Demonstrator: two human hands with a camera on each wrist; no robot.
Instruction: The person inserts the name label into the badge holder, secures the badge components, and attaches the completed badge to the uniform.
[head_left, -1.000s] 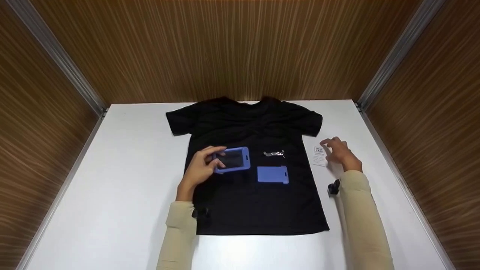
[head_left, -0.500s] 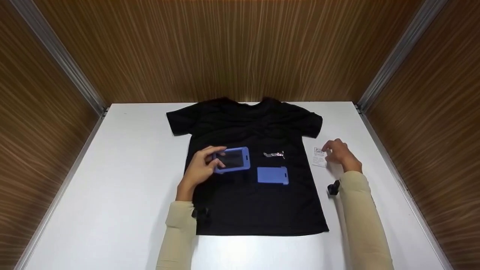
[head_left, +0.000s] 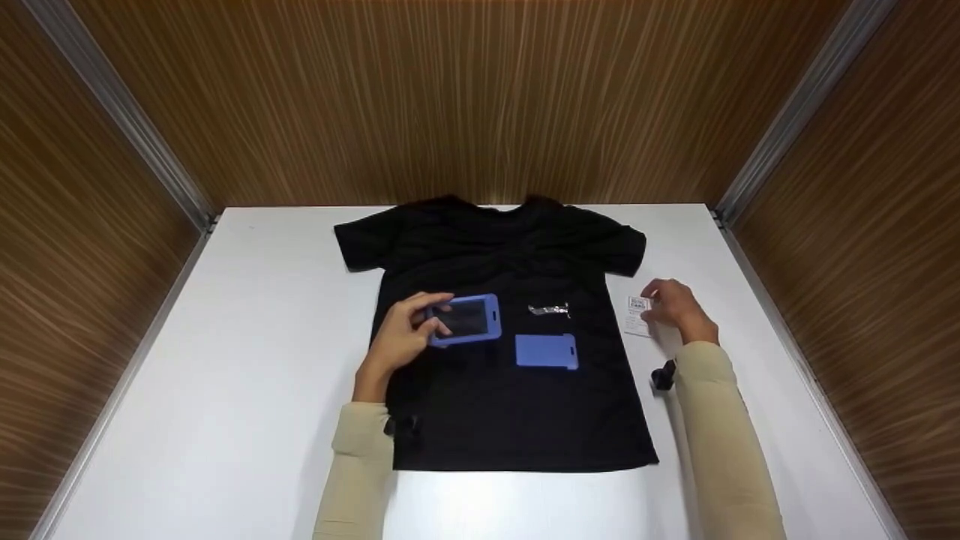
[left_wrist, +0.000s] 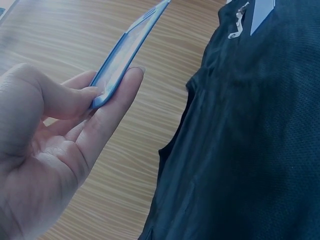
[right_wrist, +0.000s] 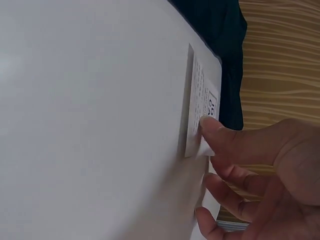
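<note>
White card (head_left: 637, 315) under right fingertips (right_wrist: 209, 125)

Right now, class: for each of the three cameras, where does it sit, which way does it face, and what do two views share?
Head: looks forward and down at the white table; both sleeved arms show.
Left wrist: faces the left hand, its grip on the blue card holder.
Right wrist: faces the right hand touching the printed card.
Shared: the black T-shirt shows in all three.
</note>
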